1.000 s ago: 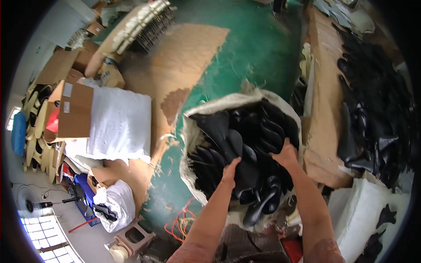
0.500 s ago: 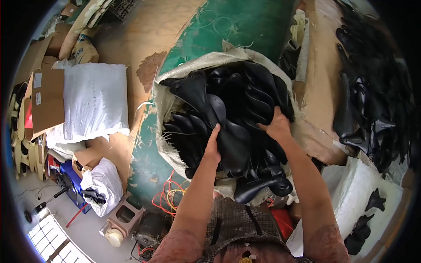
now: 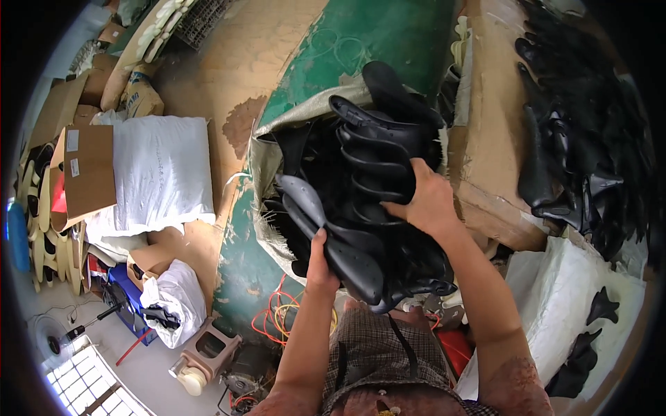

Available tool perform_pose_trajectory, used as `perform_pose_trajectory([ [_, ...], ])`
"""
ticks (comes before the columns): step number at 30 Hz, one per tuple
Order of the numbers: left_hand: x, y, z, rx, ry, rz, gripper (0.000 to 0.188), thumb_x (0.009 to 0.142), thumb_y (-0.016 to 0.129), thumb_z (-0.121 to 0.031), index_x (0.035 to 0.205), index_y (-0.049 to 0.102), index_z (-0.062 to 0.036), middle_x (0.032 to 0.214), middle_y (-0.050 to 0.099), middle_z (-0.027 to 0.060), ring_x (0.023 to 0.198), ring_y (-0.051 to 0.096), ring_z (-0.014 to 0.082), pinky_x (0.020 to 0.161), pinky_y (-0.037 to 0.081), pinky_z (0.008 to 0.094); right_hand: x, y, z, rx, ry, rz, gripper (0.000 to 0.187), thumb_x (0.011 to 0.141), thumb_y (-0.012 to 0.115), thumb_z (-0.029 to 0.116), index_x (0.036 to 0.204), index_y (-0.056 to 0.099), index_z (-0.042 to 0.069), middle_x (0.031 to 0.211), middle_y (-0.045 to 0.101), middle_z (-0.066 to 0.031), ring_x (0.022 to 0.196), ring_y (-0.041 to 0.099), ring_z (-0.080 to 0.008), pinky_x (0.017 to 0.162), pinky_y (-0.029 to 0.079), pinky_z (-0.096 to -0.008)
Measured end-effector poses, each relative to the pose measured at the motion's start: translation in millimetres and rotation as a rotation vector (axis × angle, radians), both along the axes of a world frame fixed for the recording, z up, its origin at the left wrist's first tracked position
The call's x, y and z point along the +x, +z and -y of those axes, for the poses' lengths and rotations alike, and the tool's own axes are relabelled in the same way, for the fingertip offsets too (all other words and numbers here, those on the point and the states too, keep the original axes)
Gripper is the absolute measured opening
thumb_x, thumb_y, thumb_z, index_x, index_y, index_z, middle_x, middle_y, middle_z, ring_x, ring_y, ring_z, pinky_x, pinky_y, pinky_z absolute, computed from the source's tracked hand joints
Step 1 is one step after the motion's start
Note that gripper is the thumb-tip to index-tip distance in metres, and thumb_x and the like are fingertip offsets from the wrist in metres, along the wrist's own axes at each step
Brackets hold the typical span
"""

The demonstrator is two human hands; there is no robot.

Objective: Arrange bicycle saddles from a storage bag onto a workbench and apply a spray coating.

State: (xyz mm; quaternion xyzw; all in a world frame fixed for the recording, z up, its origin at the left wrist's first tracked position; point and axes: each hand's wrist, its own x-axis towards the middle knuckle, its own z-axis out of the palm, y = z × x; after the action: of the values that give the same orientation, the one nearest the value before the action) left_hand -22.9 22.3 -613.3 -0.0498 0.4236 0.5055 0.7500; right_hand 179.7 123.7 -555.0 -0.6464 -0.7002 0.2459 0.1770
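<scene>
A stack of black moulded saddle-shaped shells [image 3: 368, 173] is lifted above a woven grey sack [image 3: 267, 166] that holds several more of the same black parts. My left hand [image 3: 320, 260] grips the stack from below at its near end. My right hand [image 3: 427, 201] presses against the stack's right side with fingers curled over the shells. The sack's inside is mostly hidden behind the stack.
A cardboard-topped bench [image 3: 485, 125] on the right carries a pile of black shells [image 3: 583, 139]. White sacks [image 3: 163, 177] and cardboard boxes [image 3: 87, 170] stand at the left. Orange cables [image 3: 277, 319] and a small fan [image 3: 52, 343] lie on the floor near my feet.
Both hands have closed on a stack of black shells and raised it out of the sack toward me. The view has tilted further down.
</scene>
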Motion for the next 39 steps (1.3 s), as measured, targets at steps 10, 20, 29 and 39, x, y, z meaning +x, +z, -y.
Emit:
perform_pose_trajectory([
  [10, 5.6, 141.4, 33.9, 0.299, 0.071, -0.284, 0.068, 0.082, 0.057, -0.038, 0.135, 0.034, -0.0008, 0.133, 0.045, 0.0126, 0.122, 0.044, 0.0276, 0.105, 0.033, 0.0397, 28.0, 131.4, 52.4, 0.301, -0.009, -0.259, 0.083, 0.051, 0.081, 0.028, 0.121, 0.045, 0.0, 0.106, 0.057, -0.0195, 0.097, 0.055, -0.0377, 0.088, 0.045, -0.0422],
  [20, 270.1, 228.9, 39.8, 0.581, -0.372, -0.18, 0.054, 0.086, 0.049, -0.035, 0.127, 0.045, -0.001, 0.126, 0.051, 0.0123, 0.114, 0.05, 0.0268, 0.1, 0.039, 0.041, 311.8, 239.7, 215.5, 0.708, -0.512, -0.308, 0.076, 0.049, 0.081, 0.025, 0.113, 0.048, 0.001, 0.107, 0.056, -0.0185, 0.1, 0.056, -0.034, 0.089, 0.043, -0.0401],
  [29, 629.8, 224.3, 243.5, 1.765, -0.834, -0.618, 0.097, 0.055, 0.08, -0.036, 0.134, 0.033, -0.0033, 0.132, 0.031, 0.0271, 0.122, 0.033, 0.0412, 0.101, 0.031, 0.0454, 674.5, 145.7, 593.7, 0.65, -1.07, -0.312, 0.069, 0.062, 0.073, 0.019, 0.124, 0.049, 0.002, 0.109, 0.061, -0.0062, 0.087, 0.06, -0.0187, 0.079, 0.048, -0.0292],
  [39, 684.8, 167.3, 306.6, 2.007, -1.435, -0.994, 0.106, 0.059, 0.075, -0.045, 0.144, 0.018, -0.0138, 0.146, 0.017, 0.021, 0.134, 0.015, 0.0407, 0.104, 0.015, 0.0605, 743.2, 100.6, 753.0, 0.924, -2.019, -0.644, 0.048, 0.088, 0.054, 0.043, 0.126, 0.05, 0.013, 0.124, 0.053, -0.0054, 0.109, 0.048, -0.02, 0.092, 0.036, -0.0335],
])
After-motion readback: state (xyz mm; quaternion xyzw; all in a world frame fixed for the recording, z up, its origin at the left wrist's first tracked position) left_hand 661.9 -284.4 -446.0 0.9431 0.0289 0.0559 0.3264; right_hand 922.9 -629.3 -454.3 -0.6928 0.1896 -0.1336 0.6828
